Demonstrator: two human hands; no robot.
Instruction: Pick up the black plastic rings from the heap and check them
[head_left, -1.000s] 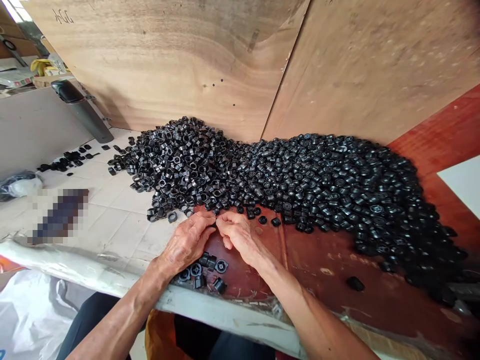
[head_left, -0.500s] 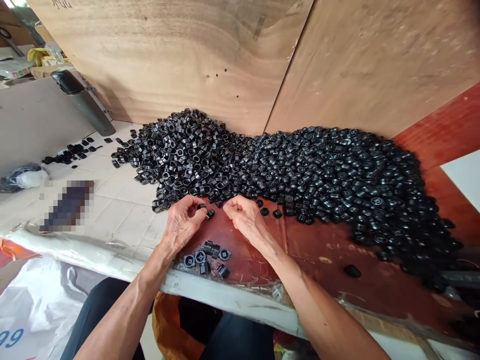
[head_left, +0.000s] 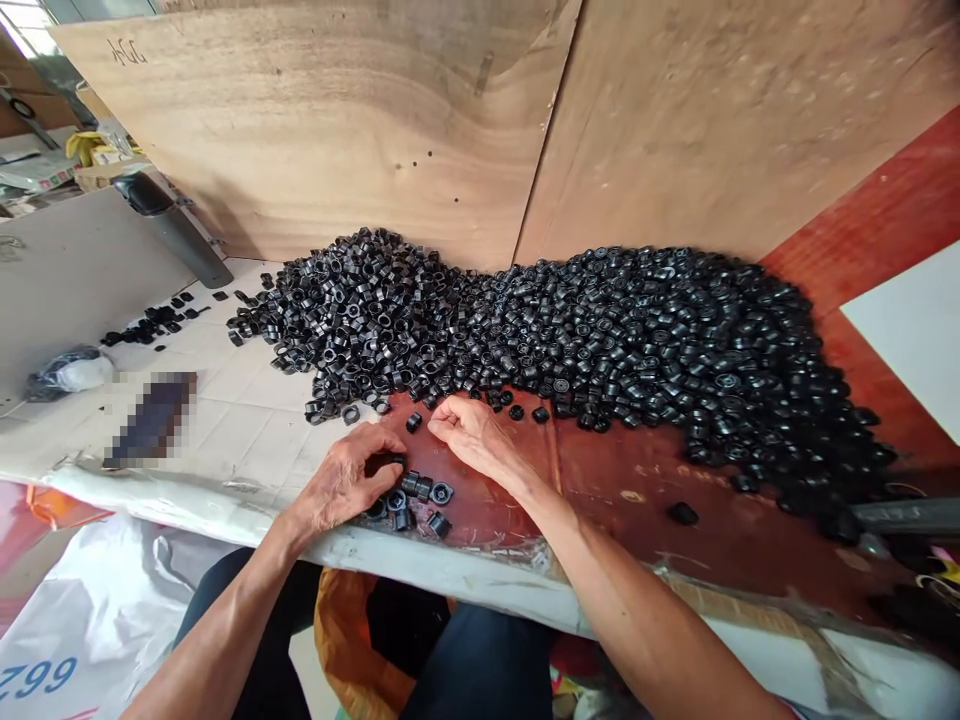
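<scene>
My left hand is closed, thumb and fingers curled around a small black plastic part, mostly hidden by them. It is beside a small group of black plastic pieces near the table's front edge; some show a round face with a cross inside. My right hand has its fingers pinched together just in front of the pile; what they hold, if anything, is hidden. Left of its fingertips lies a single black piece. Behind both hands are heaped black rings and, to the right, rounded black caps.
A plywood board stands behind the heap. A dark cylindrical bottle leans at the left, near scattered black bits. One loose black piece lies on the red tabletop at right. An orange bag hangs open below the edge.
My left hand has moved down and toward me, from the heap to the small group of pieces. My right hand has stayed pinched near the pile. The camera view has shifted slightly.
</scene>
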